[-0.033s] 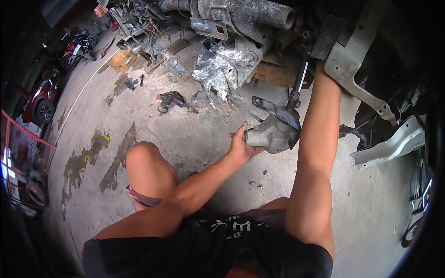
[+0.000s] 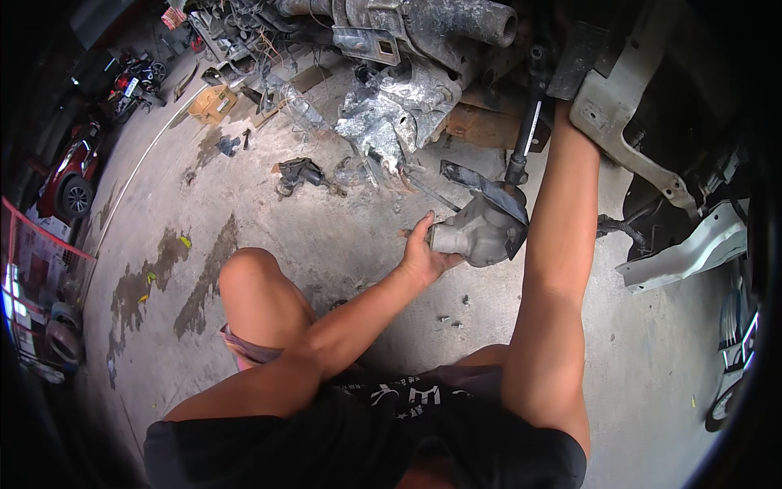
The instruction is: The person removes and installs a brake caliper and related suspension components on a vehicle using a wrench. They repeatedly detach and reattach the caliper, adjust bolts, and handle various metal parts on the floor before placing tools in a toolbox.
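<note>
My left hand [image 2: 423,259] is wrapped around the narrow end of a grey cast-metal housing [image 2: 472,235], thumb on the near upper side. A black plate-like part [image 2: 481,191] sits against the housing's far side. From there a dark shaft with a joint [image 2: 525,143] rises toward the vehicle's underside. My right arm [image 2: 562,220] stretches up past the shaft, its hand hidden behind a dark block [image 2: 577,61] and a pale metal bracket [image 2: 607,110]. What the right hand touches cannot be seen.
Above hangs a large metal tube assembly [image 2: 440,24] with a torn silvery sheet [image 2: 383,122] below it. Several small bolts [image 2: 452,320] lie on the concrete floor. A black part [image 2: 301,175], a cardboard box [image 2: 213,104] and a silver bracket [image 2: 684,253] are around me.
</note>
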A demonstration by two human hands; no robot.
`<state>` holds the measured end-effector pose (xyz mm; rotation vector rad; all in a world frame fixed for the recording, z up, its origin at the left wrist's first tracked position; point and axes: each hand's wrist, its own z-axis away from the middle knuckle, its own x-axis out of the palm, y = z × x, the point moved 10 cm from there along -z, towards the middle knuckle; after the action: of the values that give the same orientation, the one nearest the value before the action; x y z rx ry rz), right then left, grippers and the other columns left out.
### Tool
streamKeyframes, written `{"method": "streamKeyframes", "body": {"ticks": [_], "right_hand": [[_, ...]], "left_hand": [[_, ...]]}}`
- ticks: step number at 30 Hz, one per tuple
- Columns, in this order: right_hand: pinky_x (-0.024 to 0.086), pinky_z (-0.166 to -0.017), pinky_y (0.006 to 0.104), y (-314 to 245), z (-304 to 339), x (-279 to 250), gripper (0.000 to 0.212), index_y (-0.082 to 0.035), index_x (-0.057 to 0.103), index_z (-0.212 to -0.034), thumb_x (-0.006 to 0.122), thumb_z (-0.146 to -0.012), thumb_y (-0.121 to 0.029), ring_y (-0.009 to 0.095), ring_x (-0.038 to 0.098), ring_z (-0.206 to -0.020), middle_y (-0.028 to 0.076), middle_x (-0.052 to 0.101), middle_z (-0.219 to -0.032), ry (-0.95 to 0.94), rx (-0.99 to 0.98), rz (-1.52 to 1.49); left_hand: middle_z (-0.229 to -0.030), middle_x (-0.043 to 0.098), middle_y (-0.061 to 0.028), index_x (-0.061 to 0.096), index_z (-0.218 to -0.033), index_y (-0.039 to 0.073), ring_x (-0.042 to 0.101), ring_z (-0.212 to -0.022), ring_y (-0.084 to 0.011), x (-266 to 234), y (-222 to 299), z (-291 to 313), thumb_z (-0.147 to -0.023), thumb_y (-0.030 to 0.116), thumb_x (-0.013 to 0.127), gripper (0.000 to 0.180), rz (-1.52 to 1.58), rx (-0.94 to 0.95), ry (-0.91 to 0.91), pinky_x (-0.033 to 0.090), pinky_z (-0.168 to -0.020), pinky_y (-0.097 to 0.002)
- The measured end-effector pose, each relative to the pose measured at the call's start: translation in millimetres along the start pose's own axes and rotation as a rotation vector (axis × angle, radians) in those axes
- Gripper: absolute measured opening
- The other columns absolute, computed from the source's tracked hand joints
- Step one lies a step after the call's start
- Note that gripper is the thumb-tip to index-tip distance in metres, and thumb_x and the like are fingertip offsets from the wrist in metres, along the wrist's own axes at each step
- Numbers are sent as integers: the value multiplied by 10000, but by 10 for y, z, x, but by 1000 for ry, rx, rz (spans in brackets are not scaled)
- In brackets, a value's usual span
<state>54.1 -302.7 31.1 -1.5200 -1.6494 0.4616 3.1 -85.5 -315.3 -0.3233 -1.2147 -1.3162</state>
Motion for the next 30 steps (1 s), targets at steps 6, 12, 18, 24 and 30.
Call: {"method": "streamKeyframes", "body": {"ticks": [6,12,18,24,30], "right_hand": [[549,-782,363,-30,133,-169,580,49,537,-1323,504,-1009,-437,227,671,-794,157,681,-978,57,59,331],[544,-850,353,64,485,-284,521,27,565,-1306,509,-1026,-408,215,678,-847,144,695,-1013,82,146,642],[530,-859,334,268,869,-271,456,17,643,-1200,584,-997,-387,184,668,-893,105,719,-1006,211,210,635],[463,-934,317,149,995,-385,464,61,604,-1212,694,-943,-306,171,614,-1001,101,666,-1113,401,241,679],[525,-796,298,114,935,-168,362,-56,639,-1259,676,-962,-259,140,630,-850,41,664,-944,427,160,600]], "left_hand": [[-1325,566,-176,514,-1320,18,545,-1232,-367,147,133,-15,-896,535,531,668,15,9,-14,417,-1036,-595],[-1304,572,-194,503,-1318,6,553,-1221,-378,375,148,-174,-902,528,524,668,18,13,-23,436,-1003,-622],[-1291,585,-190,492,-1338,32,577,-1187,-369,652,143,-276,-896,559,528,689,59,-23,-137,473,-956,-622],[-1274,582,-157,492,-1325,59,585,-1137,-342,806,173,-438,-859,563,579,691,29,-19,-104,472,-901,-583],[-1287,585,-156,492,-1332,58,575,-1180,-342,719,453,-653,-861,518,599,666,-11,88,-159,426,-946,-616]]}}
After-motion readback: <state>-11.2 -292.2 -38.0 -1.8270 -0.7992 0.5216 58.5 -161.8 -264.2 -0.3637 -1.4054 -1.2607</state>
